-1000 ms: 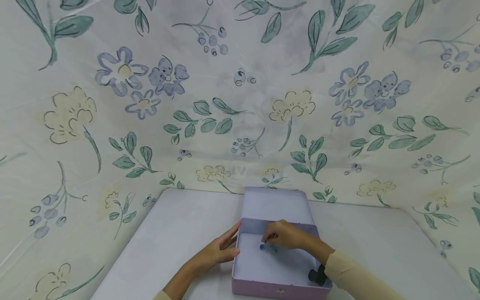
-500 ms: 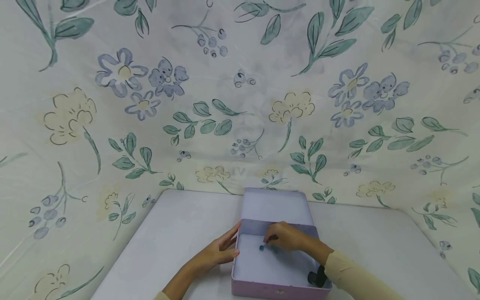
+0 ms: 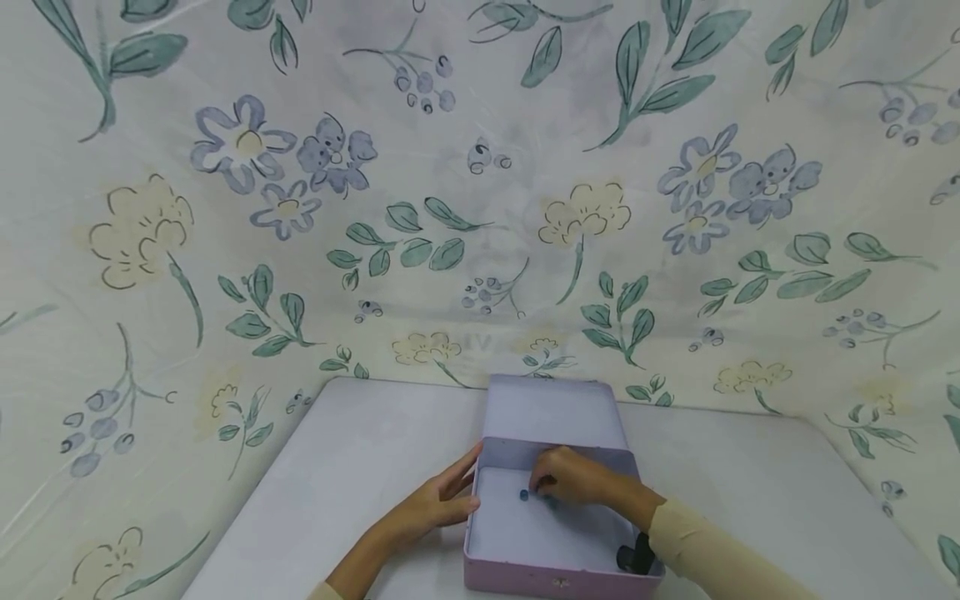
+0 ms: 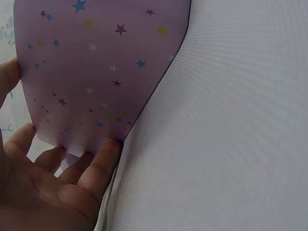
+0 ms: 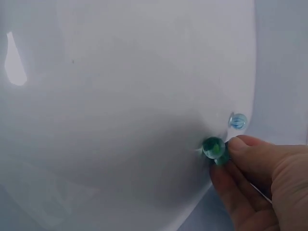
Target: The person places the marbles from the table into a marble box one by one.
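Note:
A lilac metal box (image 3: 562,579) stands with its lid (image 3: 551,408) raised at the back. My left hand (image 3: 426,504) is outside its left side, the relaxed fingertips resting against the wall; in the left wrist view, fingers (image 4: 98,175) touch the star-printed side. My right hand (image 3: 573,477) reaches inside over the box floor. In the right wrist view, its thumb and fingertips pinch at a green glass marble (image 5: 213,147), with another bit of green showing behind it. A clear blue marble (image 5: 238,121) lies just beyond the thumb. In the head view, one small dark-blue marble (image 3: 523,495) sits left of the fingertips.
The box stands on a white table (image 3: 375,450). Floral sheeting (image 3: 450,208) hangs behind and around it. A black wrist camera (image 3: 636,556) on my right arm is over the box's front right corner.
My right hand has shifted slightly rightward and forward to the viewer, its fingertips drawing a little away from the dark-blue marble. The left hand and box stay where they were.

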### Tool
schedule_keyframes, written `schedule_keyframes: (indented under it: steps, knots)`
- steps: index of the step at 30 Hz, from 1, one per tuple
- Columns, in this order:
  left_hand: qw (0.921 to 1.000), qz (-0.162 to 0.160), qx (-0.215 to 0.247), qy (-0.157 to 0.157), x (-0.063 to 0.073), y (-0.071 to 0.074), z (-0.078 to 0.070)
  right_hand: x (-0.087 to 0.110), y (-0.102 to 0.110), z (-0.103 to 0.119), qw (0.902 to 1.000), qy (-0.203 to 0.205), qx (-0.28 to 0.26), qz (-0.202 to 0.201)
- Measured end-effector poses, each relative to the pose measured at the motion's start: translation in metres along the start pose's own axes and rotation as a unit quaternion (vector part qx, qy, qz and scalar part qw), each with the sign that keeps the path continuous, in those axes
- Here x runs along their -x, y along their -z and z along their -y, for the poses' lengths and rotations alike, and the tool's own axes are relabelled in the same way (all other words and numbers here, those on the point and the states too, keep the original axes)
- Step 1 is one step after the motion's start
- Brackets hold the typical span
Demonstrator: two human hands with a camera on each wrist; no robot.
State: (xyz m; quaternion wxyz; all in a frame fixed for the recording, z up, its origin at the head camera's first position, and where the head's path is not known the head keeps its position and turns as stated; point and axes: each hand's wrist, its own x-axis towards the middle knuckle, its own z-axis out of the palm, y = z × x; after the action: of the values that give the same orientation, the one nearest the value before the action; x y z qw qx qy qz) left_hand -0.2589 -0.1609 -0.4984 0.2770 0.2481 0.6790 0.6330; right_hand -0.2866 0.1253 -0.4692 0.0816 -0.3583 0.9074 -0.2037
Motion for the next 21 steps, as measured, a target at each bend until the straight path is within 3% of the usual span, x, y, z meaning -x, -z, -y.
schedule_keyframes:
  steps: [8, 21]
  knots:
    - [1.0, 0.001, -0.002, -0.006, 0.0001, -0.0006, -0.0001, 0.0004, -0.0027, 0.002, 0.9993, 0.025, 0.027, -0.012]
    - [1.0, 0.002, -0.002, -0.004, 0.0013, -0.0011, -0.0019, 0.0024, -0.0013, 0.0064, 0.9993, 0.02, 0.03, -0.01]
